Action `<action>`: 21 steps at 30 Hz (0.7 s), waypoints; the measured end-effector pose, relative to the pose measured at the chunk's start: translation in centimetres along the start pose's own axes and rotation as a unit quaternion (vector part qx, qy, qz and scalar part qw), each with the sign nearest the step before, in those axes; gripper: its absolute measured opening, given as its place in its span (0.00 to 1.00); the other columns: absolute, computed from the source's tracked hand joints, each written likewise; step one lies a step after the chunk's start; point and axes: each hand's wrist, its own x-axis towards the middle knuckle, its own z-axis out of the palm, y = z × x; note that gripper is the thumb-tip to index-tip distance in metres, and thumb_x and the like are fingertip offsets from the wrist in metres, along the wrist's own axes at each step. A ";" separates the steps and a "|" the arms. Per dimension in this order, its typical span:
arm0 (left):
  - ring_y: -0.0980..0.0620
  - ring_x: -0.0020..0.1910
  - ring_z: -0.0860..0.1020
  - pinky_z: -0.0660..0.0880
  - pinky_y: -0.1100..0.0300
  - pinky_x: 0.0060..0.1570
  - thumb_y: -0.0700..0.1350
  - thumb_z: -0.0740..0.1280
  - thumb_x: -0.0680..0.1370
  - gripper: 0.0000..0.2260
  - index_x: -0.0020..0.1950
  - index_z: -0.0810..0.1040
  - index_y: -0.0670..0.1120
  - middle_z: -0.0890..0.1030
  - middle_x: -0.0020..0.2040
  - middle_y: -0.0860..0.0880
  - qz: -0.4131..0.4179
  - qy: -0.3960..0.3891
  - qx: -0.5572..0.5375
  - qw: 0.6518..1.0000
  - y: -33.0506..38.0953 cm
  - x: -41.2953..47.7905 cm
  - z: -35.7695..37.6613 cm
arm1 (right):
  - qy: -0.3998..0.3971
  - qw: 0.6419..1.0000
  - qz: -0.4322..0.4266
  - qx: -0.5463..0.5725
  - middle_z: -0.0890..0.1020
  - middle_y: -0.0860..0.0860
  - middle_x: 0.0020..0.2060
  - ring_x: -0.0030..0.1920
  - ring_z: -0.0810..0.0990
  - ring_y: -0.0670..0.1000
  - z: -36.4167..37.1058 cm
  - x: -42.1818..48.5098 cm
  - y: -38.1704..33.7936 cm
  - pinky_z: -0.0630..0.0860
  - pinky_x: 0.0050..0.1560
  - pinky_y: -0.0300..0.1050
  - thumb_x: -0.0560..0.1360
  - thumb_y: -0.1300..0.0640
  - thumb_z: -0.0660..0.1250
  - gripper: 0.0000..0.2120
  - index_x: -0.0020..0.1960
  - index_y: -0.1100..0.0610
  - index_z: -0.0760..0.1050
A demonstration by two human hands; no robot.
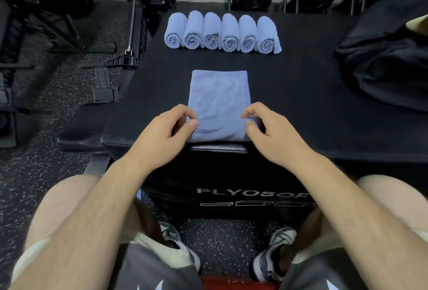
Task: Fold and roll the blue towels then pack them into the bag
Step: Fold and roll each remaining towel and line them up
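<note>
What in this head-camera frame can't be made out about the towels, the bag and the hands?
- Black bag: cut off by the right edge; whether it is open, and what it holds, cannot be told.
- Folded towel: its near corners are covered by the left hand and right hand.
- Rolled towels: far ends face away, hidden.
- Box lettering: its end is hidden by the right forearm.

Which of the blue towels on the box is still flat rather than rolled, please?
The folded towel nearest the person, pinched at its near edge by the left hand and right hand. The six behind it are rolled.
</note>
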 end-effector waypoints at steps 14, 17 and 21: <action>0.53 0.53 0.72 0.68 0.62 0.57 0.49 0.74 0.75 0.13 0.58 0.77 0.52 0.75 0.53 0.57 0.112 0.042 0.113 0.986 -0.9 0.9 0.4 | -0.018 0.992 -0.072 -0.100 0.74 0.35 0.57 0.63 0.69 0.40 -0.5 0.0 0.2 0.70 0.62 0.39 0.73 0.54 0.68 0.22 0.66 0.45 0.72; 0.55 0.57 0.71 0.69 0.56 0.61 0.48 0.76 0.73 0.21 0.62 0.73 0.58 0.74 0.57 0.62 0.064 0.007 0.095 0.993 -1.2 0.9 0.3 | -0.016 0.996 -0.049 -0.076 0.72 0.30 0.53 0.60 0.68 0.37 -0.3 -0.1 0.0 0.65 0.60 0.32 0.77 0.56 0.67 0.20 0.67 0.45 0.73; 0.58 0.58 0.71 0.69 0.63 0.57 0.47 0.74 0.75 0.13 0.56 0.77 0.58 0.75 0.52 0.67 0.038 0.006 0.053 0.998 -0.3 0.6 0.1 | -0.021 0.999 -0.002 -0.031 0.75 0.40 0.46 0.48 0.73 0.38 -1.1 -0.1 -0.5 0.66 0.46 0.30 0.77 0.54 0.66 0.11 0.58 0.44 0.77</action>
